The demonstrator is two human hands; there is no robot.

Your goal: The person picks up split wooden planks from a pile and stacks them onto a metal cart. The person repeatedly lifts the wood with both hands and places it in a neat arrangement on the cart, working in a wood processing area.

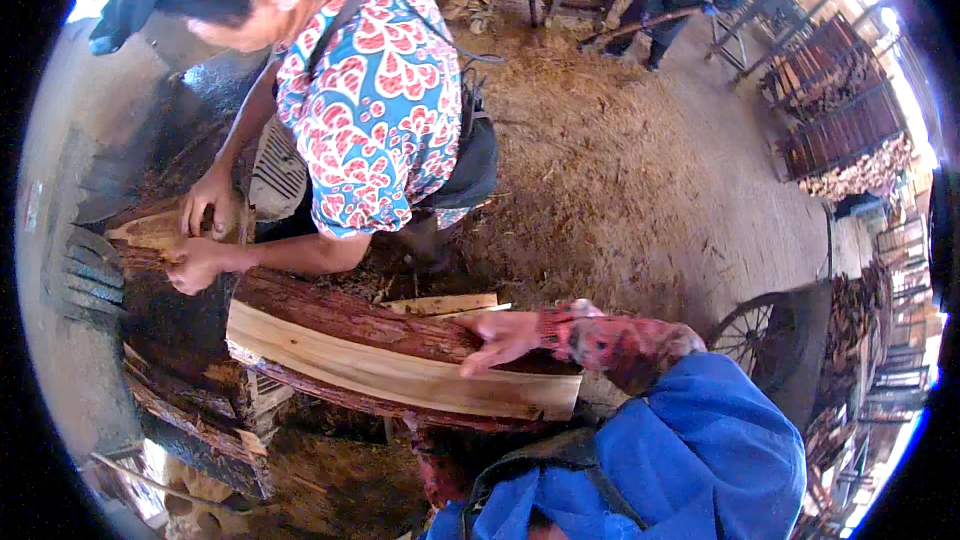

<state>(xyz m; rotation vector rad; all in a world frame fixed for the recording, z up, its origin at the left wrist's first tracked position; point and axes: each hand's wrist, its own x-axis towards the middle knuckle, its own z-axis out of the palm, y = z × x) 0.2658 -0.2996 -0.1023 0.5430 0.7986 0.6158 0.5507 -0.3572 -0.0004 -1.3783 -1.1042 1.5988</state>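
A long bark-edged wood slab (400,368), with a pale sawn face and reddish bark, lies across the space in front of me. My right hand (503,337) grips it from above near its right end, fingers over the bark and thumb toward the pale face. My left forearm, in a red patterned sleeve, reaches up under the slab; the slab hides that hand. Beyond the slab's left end, a co-worker in a flowered shirt (375,120) bends over a wood piece (150,232), both hands (205,230) on it.
Thin wood strips (445,305) lie just behind the slab. Loose bark and shavings cover the floor (600,140). A spoked cart wheel (750,330) stands at right. Stacked wood (850,140) lines the right side. Another person (675,5) holds a long piece far back.
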